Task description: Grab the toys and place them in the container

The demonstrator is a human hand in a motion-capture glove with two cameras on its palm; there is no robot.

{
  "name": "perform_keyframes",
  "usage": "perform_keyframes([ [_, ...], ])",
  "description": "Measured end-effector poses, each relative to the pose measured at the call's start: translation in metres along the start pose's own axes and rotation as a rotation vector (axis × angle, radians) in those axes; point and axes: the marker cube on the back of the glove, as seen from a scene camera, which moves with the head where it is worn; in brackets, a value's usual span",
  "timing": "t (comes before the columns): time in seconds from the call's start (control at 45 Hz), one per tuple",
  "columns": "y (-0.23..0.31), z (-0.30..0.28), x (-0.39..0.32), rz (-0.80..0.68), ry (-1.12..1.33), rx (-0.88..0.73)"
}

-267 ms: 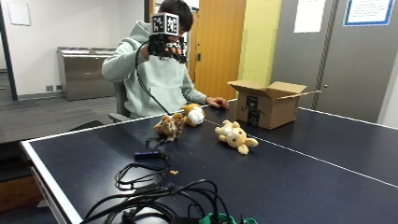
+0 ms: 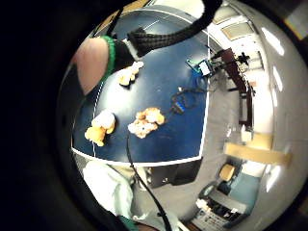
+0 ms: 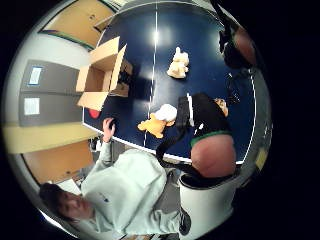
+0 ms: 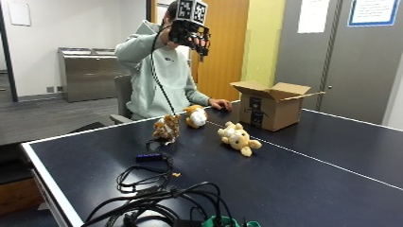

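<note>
The hand [image 4: 189,29], fingers unreadable, had risen higher at upper centre; 3 toys [image 4: 237,137] remained outside the box [image 4: 272,109].

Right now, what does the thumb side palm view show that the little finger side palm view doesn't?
Only the thumb side view shows the open cardboard box on the table and the person's bare hand resting on the table edge near it. Only the little finger side view shows the cables lying on the table and the room floor beyond. Both share the dark blue table and the three plush toys on it: the cream toy, the orange-and-white toy, and the brown toy, which is mostly hidden in the thumb side view.
</note>
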Motion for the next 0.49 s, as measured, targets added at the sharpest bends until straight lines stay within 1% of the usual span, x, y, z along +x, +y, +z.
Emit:
perform_keyframes([
  [0.2,-0.07,0.002,-0.01,0.001,-0.013,-0.15],
  [0.356,-0.114,0.019,-0.014,-0.003,-0.01,-0.194],
  [0.489,-0.148,0.057,-0.022,-0.034,-0.021,-0.199],
])
